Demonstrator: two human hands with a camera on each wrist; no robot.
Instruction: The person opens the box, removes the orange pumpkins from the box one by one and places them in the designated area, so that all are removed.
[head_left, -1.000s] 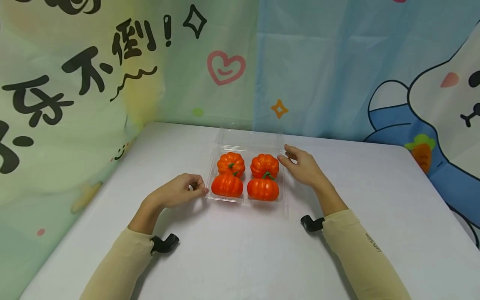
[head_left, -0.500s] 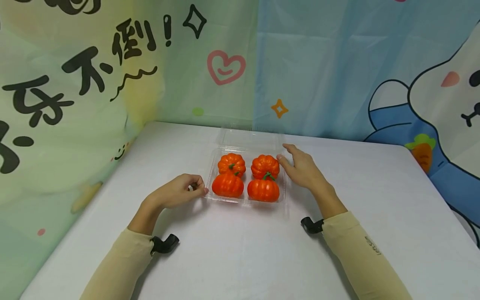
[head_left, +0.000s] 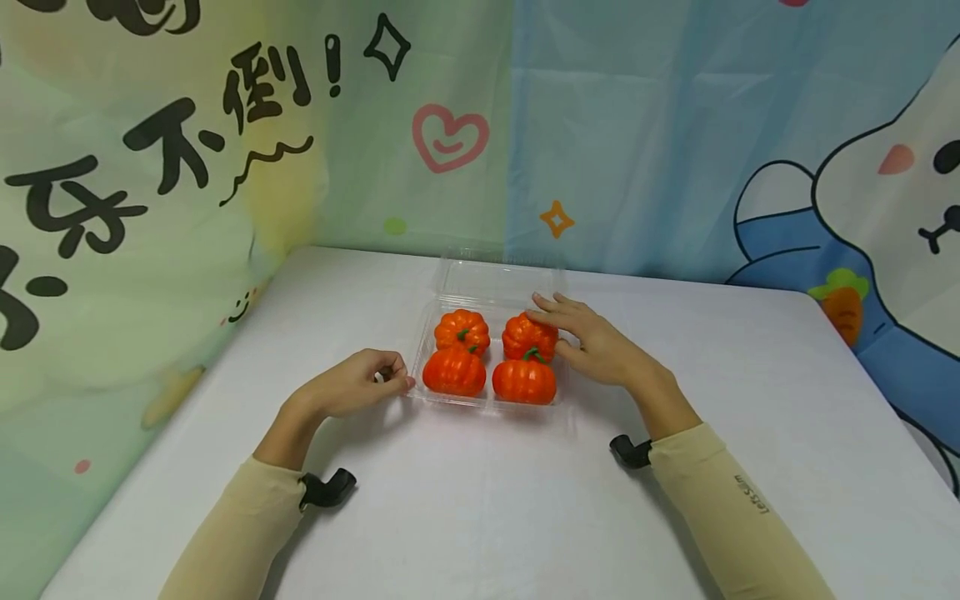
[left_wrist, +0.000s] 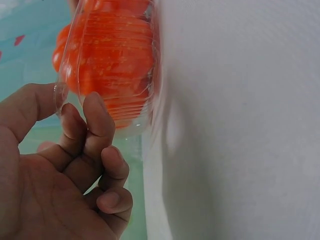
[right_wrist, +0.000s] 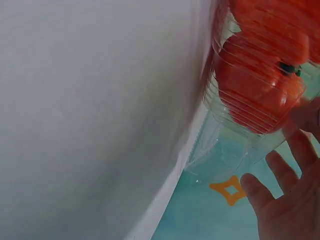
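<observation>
A clear plastic clamshell tray [head_left: 487,403] sits mid-table with its lid [head_left: 498,279] open at the back. It holds several orange pumpkins with green stems. My left hand [head_left: 393,379] is at the tray's front left corner. In the left wrist view its thumb and curled fingers [left_wrist: 95,107] pinch the tray's rim [left_wrist: 61,92], next to a pumpkin [left_wrist: 112,50]. My right hand [head_left: 570,327] reaches over the tray's right side, and its straight fingers rest on the back right pumpkin [head_left: 525,337]. The right wrist view shows the fingers [right_wrist: 282,170] spread beside the tray wall [right_wrist: 240,117].
The white table [head_left: 480,500] stretches around the tray on all sides. Cartoon-printed cloth backdrops [head_left: 637,142] stand along its back and left edges. Small black wrist mounts [head_left: 330,487] show at both sleeves.
My right hand moved left from the tray's back right rim onto the back right pumpkin. The left hand has stayed at the front left corner.
</observation>
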